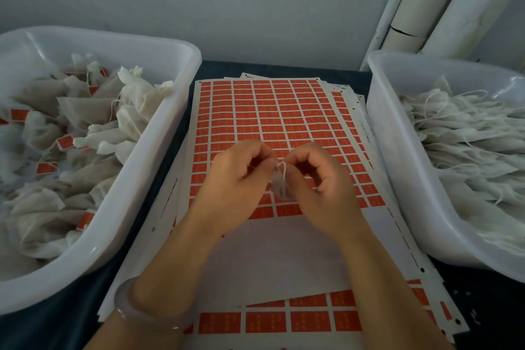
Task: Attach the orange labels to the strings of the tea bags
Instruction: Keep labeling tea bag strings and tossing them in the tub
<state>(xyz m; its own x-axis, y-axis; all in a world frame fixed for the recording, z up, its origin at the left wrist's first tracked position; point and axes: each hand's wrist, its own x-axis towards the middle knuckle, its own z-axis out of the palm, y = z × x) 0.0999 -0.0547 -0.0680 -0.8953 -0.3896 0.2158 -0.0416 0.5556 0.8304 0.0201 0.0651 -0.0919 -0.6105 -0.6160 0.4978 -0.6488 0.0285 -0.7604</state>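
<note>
dim, even light | soft focus | wide-angle bending at edges | no glare

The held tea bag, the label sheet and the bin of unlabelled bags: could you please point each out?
Tea bag [279,186], head view, its translucent lower body.
Label sheet [284,250], head view, bare peeled white area.
Bin of unlabelled bags [397,156], head view, inner wall nearest the sheet.

Dark table [61,328] with left white tub [133,196], right white tub [404,179], orange label sheets [284,111] stacked between them.
</note>
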